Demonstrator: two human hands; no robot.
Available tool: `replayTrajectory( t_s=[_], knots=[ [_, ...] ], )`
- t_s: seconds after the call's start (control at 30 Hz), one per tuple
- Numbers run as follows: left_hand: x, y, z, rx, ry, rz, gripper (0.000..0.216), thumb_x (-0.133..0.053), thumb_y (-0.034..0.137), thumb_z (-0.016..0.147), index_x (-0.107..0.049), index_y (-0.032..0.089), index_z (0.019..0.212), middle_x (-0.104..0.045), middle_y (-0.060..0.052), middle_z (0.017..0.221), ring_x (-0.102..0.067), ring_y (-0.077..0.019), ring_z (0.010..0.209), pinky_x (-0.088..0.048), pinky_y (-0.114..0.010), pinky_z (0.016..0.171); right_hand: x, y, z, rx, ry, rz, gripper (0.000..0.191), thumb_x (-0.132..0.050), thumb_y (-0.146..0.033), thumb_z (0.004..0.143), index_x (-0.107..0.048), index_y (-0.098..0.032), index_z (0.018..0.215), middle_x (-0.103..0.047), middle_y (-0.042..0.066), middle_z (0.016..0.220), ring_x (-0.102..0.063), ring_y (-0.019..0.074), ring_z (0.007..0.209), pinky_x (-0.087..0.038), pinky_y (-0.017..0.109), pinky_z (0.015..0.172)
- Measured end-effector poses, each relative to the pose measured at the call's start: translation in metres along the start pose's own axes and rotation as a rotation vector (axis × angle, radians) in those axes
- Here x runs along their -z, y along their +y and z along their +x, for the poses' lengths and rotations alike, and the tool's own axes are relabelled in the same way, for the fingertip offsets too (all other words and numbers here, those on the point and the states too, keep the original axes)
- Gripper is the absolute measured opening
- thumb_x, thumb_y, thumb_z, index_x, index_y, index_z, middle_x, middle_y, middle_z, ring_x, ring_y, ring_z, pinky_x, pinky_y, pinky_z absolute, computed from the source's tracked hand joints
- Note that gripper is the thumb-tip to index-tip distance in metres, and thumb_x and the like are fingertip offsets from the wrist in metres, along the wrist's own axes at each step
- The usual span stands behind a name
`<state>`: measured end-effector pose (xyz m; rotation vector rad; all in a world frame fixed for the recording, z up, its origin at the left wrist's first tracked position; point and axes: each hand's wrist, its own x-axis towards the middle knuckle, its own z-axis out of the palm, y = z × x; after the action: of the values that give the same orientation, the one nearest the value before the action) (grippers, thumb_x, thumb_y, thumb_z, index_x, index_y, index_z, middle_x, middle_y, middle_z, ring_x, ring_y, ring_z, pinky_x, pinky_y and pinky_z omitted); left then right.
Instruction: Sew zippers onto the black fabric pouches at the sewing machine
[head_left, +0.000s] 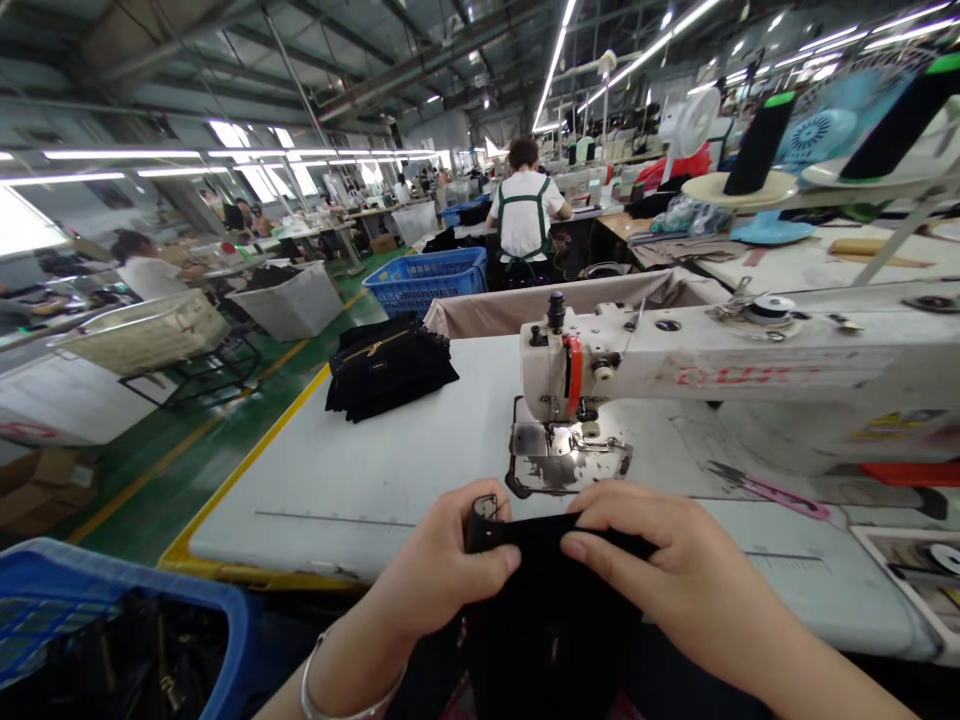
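Note:
A black fabric piece hangs over the table's front edge, held up in both hands. My left hand pinches its upper left corner, where the edge curls over and a lighter inner side shows. With thumb and fingers, my right hand grips the top edge further right. Just beyond the hands stands the white sewing machine; its needle and metal plate are lit by a small lamp. The lower part of the fabric is dark, so its shape is hard to make out.
Black pieces with a zipper lie stacked on the white table. Pink-handled thread snips rest under the machine arm. A blue basket holding dark items stands at lower left. Black thread cones rise at right. A person sits ahead.

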<state>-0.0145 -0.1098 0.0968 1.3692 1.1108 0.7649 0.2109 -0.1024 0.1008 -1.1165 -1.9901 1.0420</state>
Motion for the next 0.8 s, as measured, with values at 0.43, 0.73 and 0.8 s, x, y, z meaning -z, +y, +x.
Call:
replayTrajectory(
  t_s=[0.43, 0.73, 0.8],
  knots=[
    [-0.006, -0.008, 0.003, -0.023, 0.239, -0.406, 0.023, -0.078, 0.026, 0.077, -0.073, 0.014, 0.096, -0.072, -0.005, 0.089, -0.063, -0.0179, 0.087, -0.049, -0.026, 0.082, 0.006, 0.007, 0.006, -0.01, 0.088, -0.04, 0.008, -0.067, -0.026, 0.083, -0.062, -0.023, 0.078, -0.067, -0.002, 0.097, -0.061, 0.0157, 0.091, -0.045, 0.027, 0.082],
    [-0.016, -0.011, -0.004, 0.037, 0.348, -0.547, 0.02, -0.081, 0.023, 0.07, -0.074, 0.014, 0.087, -0.072, -0.004, 0.082, -0.065, -0.0155, 0.079, -0.051, -0.024, 0.076, -0.006, 0.001, 0.003, -0.044, 0.113, 0.045, 0.014, -0.065, -0.023, 0.083, -0.062, -0.022, 0.07, -0.069, -0.002, 0.093, -0.064, 0.0161, 0.089, -0.046, 0.026, 0.081],
    [-0.016, -0.013, -0.004, 0.035, 0.361, -0.542, 0.02, -0.08, 0.023, 0.071, -0.074, 0.014, 0.087, -0.072, -0.005, 0.082, -0.066, -0.0173, 0.081, -0.052, -0.027, 0.08, -0.007, 0.0, 0.002, -0.048, 0.115, 0.053, 0.014, -0.065, -0.023, 0.083, -0.062, -0.023, 0.07, -0.069, -0.002, 0.091, -0.064, 0.016, 0.088, -0.046, 0.026, 0.08]
  ],
)
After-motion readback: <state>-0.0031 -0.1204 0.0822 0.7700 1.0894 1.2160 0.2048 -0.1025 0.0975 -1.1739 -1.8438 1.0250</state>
